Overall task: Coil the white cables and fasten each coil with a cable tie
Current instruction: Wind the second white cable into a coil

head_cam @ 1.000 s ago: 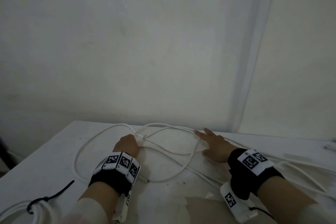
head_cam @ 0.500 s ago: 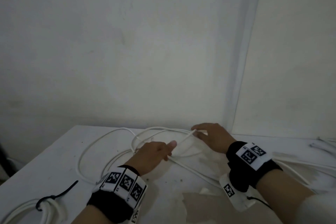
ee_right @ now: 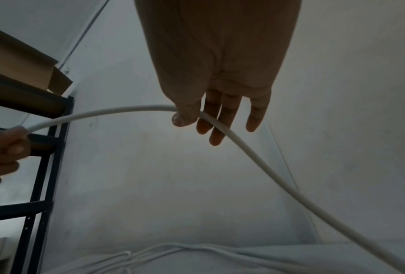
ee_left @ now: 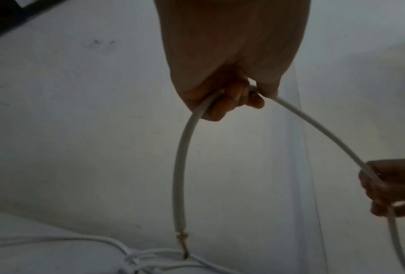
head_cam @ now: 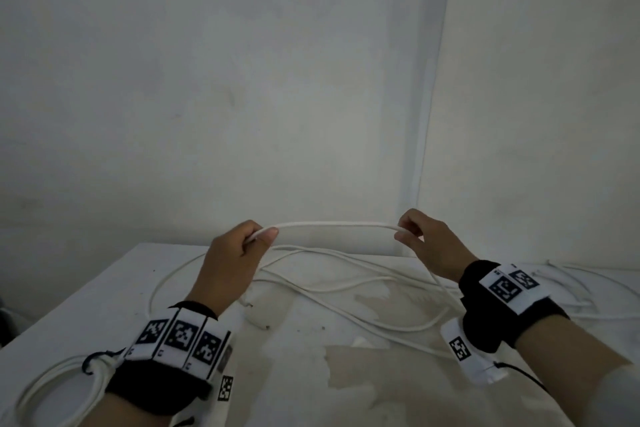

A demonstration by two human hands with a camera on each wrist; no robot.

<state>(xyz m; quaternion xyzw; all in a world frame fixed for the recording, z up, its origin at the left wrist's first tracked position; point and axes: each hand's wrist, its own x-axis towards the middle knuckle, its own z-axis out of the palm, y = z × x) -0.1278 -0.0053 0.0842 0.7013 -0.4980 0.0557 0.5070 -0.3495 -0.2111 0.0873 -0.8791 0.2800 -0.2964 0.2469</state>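
Observation:
A white cable (head_cam: 332, 225) stretches level between my two raised hands above the table. My left hand (head_cam: 258, 237) grips it in curled fingers near its end; the short tail (ee_left: 179, 185) hangs down to a bare copper tip (ee_left: 185, 248). My right hand (head_cam: 407, 230) pinches the cable (ee_right: 126, 109) between thumb and fingers, the other fingers fairly straight. From there the cable (ee_right: 290, 192) drops back to the loose white loops (head_cam: 346, 274) lying on the table. A coiled white cable (head_cam: 59, 388) bound with a black tie (head_cam: 91, 360) lies at the front left.
The white table (head_cam: 294, 357) stands against a pale wall, with worn patches near its front. More white cable (head_cam: 571, 270) trails at the right. A dark metal shelf frame (ee_right: 44, 166) holding a cardboard box (ee_right: 14, 64) stands off to the left.
Both hands rose from the table, lifting a stretch of cable. The left hand went from resting on the loops to gripping the cable end; the right moved apart from it, pulling the cable taut.

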